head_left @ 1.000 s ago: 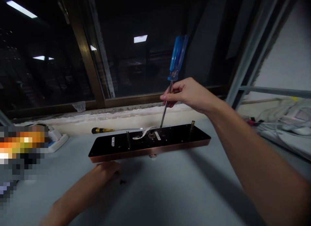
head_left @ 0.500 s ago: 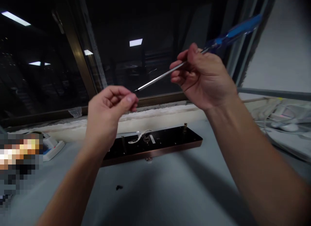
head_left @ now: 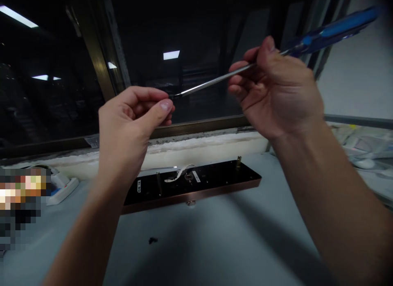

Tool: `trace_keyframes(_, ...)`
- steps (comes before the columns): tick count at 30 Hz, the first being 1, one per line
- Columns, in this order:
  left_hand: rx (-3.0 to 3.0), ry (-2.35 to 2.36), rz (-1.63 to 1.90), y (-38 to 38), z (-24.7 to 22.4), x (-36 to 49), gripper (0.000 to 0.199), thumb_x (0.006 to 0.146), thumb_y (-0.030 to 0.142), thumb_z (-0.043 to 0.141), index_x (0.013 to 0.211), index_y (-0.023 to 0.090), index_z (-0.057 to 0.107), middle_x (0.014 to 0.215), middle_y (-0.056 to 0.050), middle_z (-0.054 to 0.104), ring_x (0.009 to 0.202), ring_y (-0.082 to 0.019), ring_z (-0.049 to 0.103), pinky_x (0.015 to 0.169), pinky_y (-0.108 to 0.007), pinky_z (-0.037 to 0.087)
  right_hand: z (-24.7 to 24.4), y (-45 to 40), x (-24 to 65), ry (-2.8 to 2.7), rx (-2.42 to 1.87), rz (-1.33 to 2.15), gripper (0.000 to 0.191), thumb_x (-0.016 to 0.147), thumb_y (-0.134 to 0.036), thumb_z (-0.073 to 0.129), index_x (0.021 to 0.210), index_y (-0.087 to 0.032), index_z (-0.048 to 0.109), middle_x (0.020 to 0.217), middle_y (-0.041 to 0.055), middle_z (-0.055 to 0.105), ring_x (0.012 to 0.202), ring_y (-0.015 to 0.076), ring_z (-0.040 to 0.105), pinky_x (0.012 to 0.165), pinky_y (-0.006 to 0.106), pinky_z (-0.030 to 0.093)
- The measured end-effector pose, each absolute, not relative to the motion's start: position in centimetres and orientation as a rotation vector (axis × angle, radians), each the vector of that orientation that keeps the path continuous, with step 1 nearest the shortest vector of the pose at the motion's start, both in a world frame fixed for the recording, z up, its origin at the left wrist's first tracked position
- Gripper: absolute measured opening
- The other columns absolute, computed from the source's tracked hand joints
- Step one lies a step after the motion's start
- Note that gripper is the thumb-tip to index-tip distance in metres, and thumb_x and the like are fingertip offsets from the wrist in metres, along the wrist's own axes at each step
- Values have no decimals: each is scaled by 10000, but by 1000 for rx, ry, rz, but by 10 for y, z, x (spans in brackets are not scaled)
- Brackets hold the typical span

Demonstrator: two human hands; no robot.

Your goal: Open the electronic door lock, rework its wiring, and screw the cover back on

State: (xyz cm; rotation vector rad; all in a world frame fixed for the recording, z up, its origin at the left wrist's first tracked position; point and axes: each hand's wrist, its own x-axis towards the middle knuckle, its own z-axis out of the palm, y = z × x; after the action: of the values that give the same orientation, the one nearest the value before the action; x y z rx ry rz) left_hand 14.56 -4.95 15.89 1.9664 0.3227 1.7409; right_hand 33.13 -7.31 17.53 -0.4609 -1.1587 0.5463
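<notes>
My right hand (head_left: 276, 85) holds a screwdriver (head_left: 211, 80) by its steel shaft, the blue handle pointing up to the right. Its dark tip reaches the fingertips of my left hand (head_left: 132, 126), which are closed in a pinch. Whatever sits in that pinch is too small to make out. Below both hands a long black panel (head_left: 215, 175) with a copper-coloured edge lies on the table. It bears brass posts and a white cable (head_left: 181, 174). My left wrist covers part of its left end.
Small dark pieces (head_left: 152, 240) lie on the grey-blue table (head_left: 215, 241) in front of the panel. A thin metal rod (head_left: 162, 168) lies behind it. A dark window stands at the back, with cables and white items (head_left: 365, 163) at the right.
Both hands have risen a little, and the right hand with the screwdriver has moved right. The screwdriver slopes less steeply; its tip remains at my left fingertips.
</notes>
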Motion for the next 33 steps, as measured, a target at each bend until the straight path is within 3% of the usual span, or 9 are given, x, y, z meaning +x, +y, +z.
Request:
trace_keyframes(7, 2027, 461, 1724, -47, 159, 141, 71, 709, 188, 657, 774, 196, 686, 673, 43, 650, 635, -96, 610, 638, -227, 503, 173, -73, 332, -1214, -482, 528, 303, 925, -177, 357, 681, -164, 536, 612, -57, 623, 544, 14, 572, 556, 122, 468)
trace_keyframes(12, 2190, 672, 1378, -46, 166, 130, 41, 658, 180, 691, 698, 174, 698, 553, 32, 623, 542, -116, 607, 570, -230, 506, 169, -72, 339, -1381, -494, 531, 262, 901, -149, 396, 694, -154, 557, 633, -21, 646, 540, 57, 592, 542, 169, 486)
trace_keyframes(15, 2210, 742, 1227, -45, 168, 125, 27, 651, 139, 684, 674, 149, 692, 541, 18, 601, 581, -153, 626, 601, -265, 512, 169, -75, 339, -1461, -502, 510, 238, 883, -137, 420, 691, -150, 561, 640, -9, 652, 550, 72, 600, 549, 182, 492)
trace_keyframes(20, 2037, 659, 1271, -37, 164, 124, 69, 660, 125, 674, 728, 133, 676, 583, -5, 605, 669, -191, 648, 653, -315, 519, 172, -79, 333, -1471, -501, 406, 242, 885, -141, 406, 691, -175, 548, 648, -49, 652, 576, 65, 610, 558, 177, 498)
trace_keyframes(27, 1873, 542, 1286, -34, 164, 126, 40, 657, 122, 667, 691, 141, 657, 594, 11, 637, 554, -120, 624, 646, -295, 543, 172, -80, 331, -1456, -448, 412, 248, 874, -108, 400, 694, -162, 561, 648, -40, 659, 592, 74, 613, 575, 195, 503)
trace_keyframes(33, 1867, 665, 1100, -32, 164, 121, 69, 659, 165, 682, 709, 131, 648, 579, -13, 619, 625, -190, 646, 694, -391, 545, 171, -86, 332, -1584, -441, 383, 163, 846, -131, 455, 754, -172, 583, 697, -29, 651, 650, 92, 621, 632, 225, 526)
